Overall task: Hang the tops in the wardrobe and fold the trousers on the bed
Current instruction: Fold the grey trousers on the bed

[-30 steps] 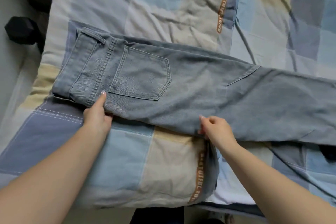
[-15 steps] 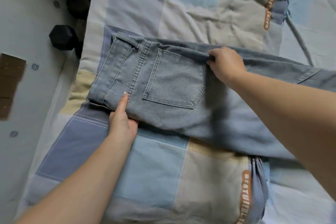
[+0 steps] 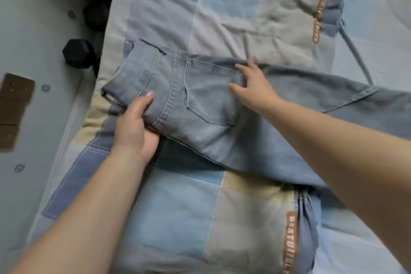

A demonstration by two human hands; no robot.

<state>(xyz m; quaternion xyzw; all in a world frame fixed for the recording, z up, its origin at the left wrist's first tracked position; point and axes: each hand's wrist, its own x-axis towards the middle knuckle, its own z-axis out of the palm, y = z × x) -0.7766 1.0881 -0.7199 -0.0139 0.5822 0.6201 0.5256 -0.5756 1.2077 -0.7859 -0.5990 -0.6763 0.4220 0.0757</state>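
Note:
Light blue jeans [image 3: 211,122] lie folded lengthwise across the bed, waistband at the left, back pocket facing up, legs running off to the right. My left hand [image 3: 135,127] grips the near edge of the waist part, thumb on top and fingers tucked under the denim, lifting that edge a little. My right hand [image 3: 251,87] rests flat on the back pocket's right side, fingers spread over the fabric near the far edge. No tops are in view.
The bed carries a patchwork quilt [image 3: 178,207] in blue, beige and grey with an orange-lettered strip. On the pale floor to the left sit a black hexagonal dumbbell [image 3: 77,53] and a brown board [image 3: 13,109]. A grey cord [image 3: 355,51] lies on the quilt at upper right.
My right hand went from the near edge to the far edge, then slid onto the pocket. My left hand moved from pressing beside the waist to gripping and lifting its near edge.

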